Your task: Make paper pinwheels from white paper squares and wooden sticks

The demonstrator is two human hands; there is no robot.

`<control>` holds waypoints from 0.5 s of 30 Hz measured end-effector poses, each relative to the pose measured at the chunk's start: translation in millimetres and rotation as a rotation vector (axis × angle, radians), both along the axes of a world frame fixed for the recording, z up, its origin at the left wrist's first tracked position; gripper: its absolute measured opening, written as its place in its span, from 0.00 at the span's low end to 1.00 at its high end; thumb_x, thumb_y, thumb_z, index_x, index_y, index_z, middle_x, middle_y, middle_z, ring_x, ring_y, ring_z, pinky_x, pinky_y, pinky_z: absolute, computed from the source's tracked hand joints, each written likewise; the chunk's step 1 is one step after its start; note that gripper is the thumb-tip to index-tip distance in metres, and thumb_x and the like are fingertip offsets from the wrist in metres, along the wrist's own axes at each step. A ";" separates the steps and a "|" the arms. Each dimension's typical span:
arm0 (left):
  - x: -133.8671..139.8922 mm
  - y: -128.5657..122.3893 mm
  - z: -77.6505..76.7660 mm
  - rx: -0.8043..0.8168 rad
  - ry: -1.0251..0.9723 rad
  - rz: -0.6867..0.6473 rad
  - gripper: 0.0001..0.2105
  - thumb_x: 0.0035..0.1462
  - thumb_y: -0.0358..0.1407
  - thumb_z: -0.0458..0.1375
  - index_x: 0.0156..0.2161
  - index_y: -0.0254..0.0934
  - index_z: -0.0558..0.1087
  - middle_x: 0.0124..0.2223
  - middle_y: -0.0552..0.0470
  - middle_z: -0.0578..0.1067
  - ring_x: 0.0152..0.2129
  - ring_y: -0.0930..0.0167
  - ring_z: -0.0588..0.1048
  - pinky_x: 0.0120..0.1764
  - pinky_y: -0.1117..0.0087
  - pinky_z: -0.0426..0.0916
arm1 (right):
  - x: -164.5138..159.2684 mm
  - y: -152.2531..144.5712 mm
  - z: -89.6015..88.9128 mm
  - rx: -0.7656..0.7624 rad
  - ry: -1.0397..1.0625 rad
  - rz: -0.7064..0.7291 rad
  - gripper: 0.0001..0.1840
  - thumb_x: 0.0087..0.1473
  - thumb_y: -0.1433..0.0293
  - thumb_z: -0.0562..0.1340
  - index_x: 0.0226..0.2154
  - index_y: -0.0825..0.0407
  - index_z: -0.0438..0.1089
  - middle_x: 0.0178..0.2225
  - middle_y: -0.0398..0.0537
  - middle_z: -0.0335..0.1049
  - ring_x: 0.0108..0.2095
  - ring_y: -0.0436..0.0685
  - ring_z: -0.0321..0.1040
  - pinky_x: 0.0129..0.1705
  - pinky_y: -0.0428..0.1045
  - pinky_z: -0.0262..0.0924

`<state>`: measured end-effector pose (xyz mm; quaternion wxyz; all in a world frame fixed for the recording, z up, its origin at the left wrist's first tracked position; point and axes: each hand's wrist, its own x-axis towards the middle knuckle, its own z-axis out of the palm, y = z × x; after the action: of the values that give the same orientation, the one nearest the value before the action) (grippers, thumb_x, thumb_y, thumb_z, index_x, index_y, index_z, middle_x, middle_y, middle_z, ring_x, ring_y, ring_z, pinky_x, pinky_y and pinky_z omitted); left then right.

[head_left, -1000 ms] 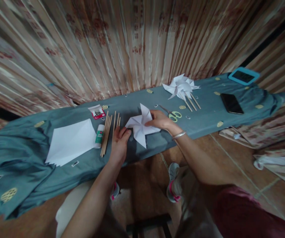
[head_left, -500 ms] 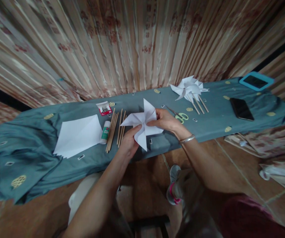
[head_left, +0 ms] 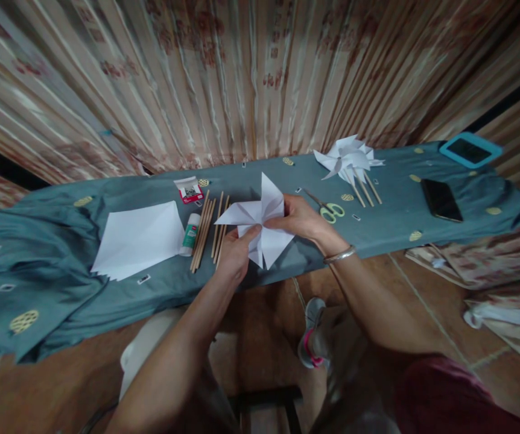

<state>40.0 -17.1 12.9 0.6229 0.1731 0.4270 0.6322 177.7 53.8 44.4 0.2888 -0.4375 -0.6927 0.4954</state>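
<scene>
Between my two hands is a white paper pinwheel (head_left: 272,205), its blades folded in toward the middle. My left hand (head_left: 236,250) grips it from the lower left, thumb pressed near the centre. From the right, my right hand (head_left: 303,218) pinches it, the thumb also close to the centre and the fingers behind the paper. Wooden sticks (head_left: 203,235) lie just left of my left hand, beside a glue stick (head_left: 190,235). Scissors (head_left: 331,211) with pale green handles rest to the right of my right hand.
A stack of white paper (head_left: 140,238) lies on the left of the cloth-covered table (head_left: 160,187). Behind the glue stick sits a small open red-and-white box (head_left: 190,191). Finished pinwheels (head_left: 348,158) on sticks, a phone (head_left: 441,200) and a blue-framed tablet (head_left: 470,150) are on the right.
The lower blade of the pinwheel has shifted, and my left thumb now presses it near the centre. Both hands keep their hold. The whole view has shifted slightly.
</scene>
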 end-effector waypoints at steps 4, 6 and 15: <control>-2.1 2.0 -0.1 -0.018 0.014 0.002 0.17 0.29 0.35 0.74 0.28 0.31 0.77 0.26 0.48 0.79 0.36 0.58 0.80 0.45 0.59 0.71 | -1.4 -5.4 5.3 0.115 -0.089 -0.012 0.19 0.41 0.69 0.67 0.40 0.55 0.71 0.33 0.46 0.75 0.32 0.56 0.70 0.33 0.49 0.66; -5.5 3.2 1.5 -0.013 0.006 0.016 0.17 0.30 0.34 0.73 0.29 0.32 0.77 0.28 0.48 0.80 0.36 0.59 0.80 0.46 0.60 0.71 | -1.2 -11.6 12.4 0.238 -0.144 -0.083 0.21 0.46 0.68 0.66 0.45 0.53 0.70 0.36 0.47 0.76 0.36 0.57 0.71 0.39 0.52 0.67; -29.0 10.9 17.3 0.123 -0.045 0.143 0.14 0.35 0.30 0.70 0.32 0.35 0.77 0.32 0.51 0.81 0.35 0.63 0.80 0.46 0.62 0.71 | 3.5 -61.3 13.3 0.936 -0.484 -0.116 0.23 0.59 0.75 0.52 0.57 0.51 0.62 0.61 0.57 0.60 0.62 0.63 0.55 0.60 0.63 0.54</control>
<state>10.9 -6.3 30.1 0.5737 0.1659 0.3846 0.7039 181.3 -7.5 57.6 0.3121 -0.4011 -0.8613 0.0013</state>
